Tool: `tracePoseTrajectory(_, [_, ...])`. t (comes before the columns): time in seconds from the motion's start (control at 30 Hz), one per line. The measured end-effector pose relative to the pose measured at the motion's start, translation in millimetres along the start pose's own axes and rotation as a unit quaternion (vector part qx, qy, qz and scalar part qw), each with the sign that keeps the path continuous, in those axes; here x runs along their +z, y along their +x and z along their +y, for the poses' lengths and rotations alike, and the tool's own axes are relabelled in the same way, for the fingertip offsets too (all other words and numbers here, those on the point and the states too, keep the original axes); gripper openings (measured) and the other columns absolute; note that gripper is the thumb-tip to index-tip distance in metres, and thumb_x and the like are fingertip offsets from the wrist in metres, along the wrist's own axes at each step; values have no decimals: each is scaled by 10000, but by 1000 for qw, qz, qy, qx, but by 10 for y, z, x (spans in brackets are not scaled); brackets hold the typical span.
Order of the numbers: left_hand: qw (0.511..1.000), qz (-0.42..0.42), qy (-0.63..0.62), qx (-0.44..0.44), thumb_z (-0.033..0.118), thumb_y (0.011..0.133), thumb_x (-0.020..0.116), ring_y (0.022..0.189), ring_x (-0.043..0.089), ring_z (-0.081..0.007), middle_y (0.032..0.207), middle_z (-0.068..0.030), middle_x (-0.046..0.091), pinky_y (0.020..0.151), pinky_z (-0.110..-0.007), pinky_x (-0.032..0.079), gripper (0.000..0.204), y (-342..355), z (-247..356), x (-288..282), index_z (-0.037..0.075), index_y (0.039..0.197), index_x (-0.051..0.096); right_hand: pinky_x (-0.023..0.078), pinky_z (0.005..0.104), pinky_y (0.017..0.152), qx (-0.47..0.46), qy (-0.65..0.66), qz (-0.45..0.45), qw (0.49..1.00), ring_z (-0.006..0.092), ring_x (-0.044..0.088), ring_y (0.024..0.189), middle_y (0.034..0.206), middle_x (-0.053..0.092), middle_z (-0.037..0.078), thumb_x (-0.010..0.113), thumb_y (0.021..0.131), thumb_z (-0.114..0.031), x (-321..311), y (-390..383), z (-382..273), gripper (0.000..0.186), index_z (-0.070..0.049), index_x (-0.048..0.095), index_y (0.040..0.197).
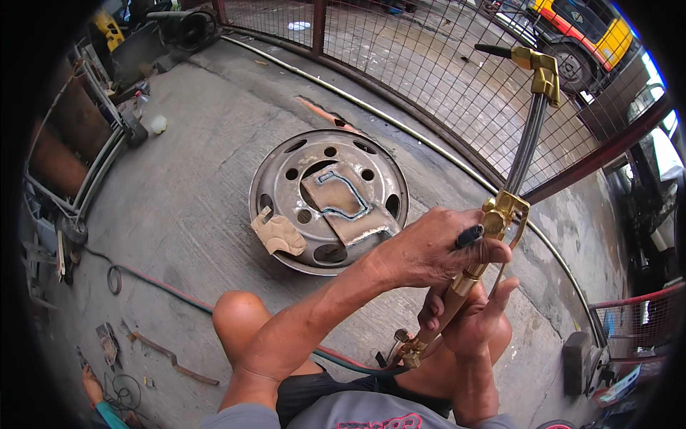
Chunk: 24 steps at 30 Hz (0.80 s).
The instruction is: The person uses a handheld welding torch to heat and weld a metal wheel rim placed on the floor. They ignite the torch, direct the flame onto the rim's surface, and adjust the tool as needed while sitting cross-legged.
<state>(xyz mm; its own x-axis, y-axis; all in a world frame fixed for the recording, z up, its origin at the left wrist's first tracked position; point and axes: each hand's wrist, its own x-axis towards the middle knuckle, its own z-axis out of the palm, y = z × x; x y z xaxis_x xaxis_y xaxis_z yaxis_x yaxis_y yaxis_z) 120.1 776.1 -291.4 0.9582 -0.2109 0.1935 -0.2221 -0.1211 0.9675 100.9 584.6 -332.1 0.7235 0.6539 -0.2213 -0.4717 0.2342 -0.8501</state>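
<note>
My left hand (443, 247) is closed at the upper handle of a long brass-and-steel cutting torch (509, 207), with a short black cylindrical piece (468, 236) at its thumb and fingers. My right hand (475, 318) holds the torch's handle from below, thumb raised; the torch points up with a dark nozzle. Hoses run from its lower end. Beyond my hands a rusty steel wheel rim (275, 175) lies on the concrete, bearing a metal plate (336, 193) with a dark marked outline and a torn piece of cardboard (279, 232).
A mesh fence (371, 50) with a pipe along its foot borders the back and right; a vehicle (586, 39) stands beyond. Metal frames (71, 164) lean at left. A bent bar (171, 357) lies lower left, near another person's hand (91, 386). A red mesh object (636, 322) is at right.
</note>
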Motion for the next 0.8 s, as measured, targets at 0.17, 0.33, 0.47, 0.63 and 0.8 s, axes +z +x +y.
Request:
tracePoseTrajectory(0.17, [987, 121, 23, -100, 517, 1048, 589, 832, 700, -181, 897, -130, 733, 757, -355, 564, 577, -405, -367, -32, -29, 1193, 707, 457, 285, 464, -68, -47, 54, 995, 131, 478, 470, 676, 504, 52, 163, 926, -903, 142, 266, -311, 945, -62, 439, 1259])
tracePoseTrajectory(0.33, [993, -8, -73, -94, 354, 1097, 559, 906, 707, -193, 983, -134, 746, 848, -341, 553, 428, -943, -661, 389, -34, 1190, 713, 452, 269, 444, -71, -51, 31, 996, 114, 464, 453, 652, 485, 36, 180, 956, -871, 88, 524, -364, 905, -54, 483, 1200])
tracePoseTrajectory(0.47, [985, -42, -113, -124, 334, 1087, 581, 947, 707, -211, 1038, -155, 747, 891, -353, 551, 406, -1003, -722, 434, -31, 1220, 699, 432, 274, 397, -31, 2, 51, 998, 114, 438, 416, 632, 466, 27, 184, 959, -870, 5, 563, -258, 885, -64, 503, 1136])
tracePoseTrajectory(0.63, [994, 0, -106, 15, 290, 1068, 617, 943, 704, -250, 1019, -181, 717, 852, -360, 542, 385, -1112, -801, 575, -28, 1283, 639, 438, 289, 344, -9, 140, 30, 990, 100, 412, 386, 620, 426, 1, 207, 1018, -790, -68, 624, -227, 786, -63, 487, 1120])
tracePoseTrajectory(0.8, [994, 60, -42, 79, 271, 1054, 641, 837, 693, -273, 957, -177, 686, 762, -383, 535, 321, -1104, -862, 680, -25, 1179, 634, 442, 292, 339, -18, 196, 8, 980, 100, 405, 385, 633, 424, 2, 211, 1025, -778, -163, 670, -197, 768, -64, 473, 1128])
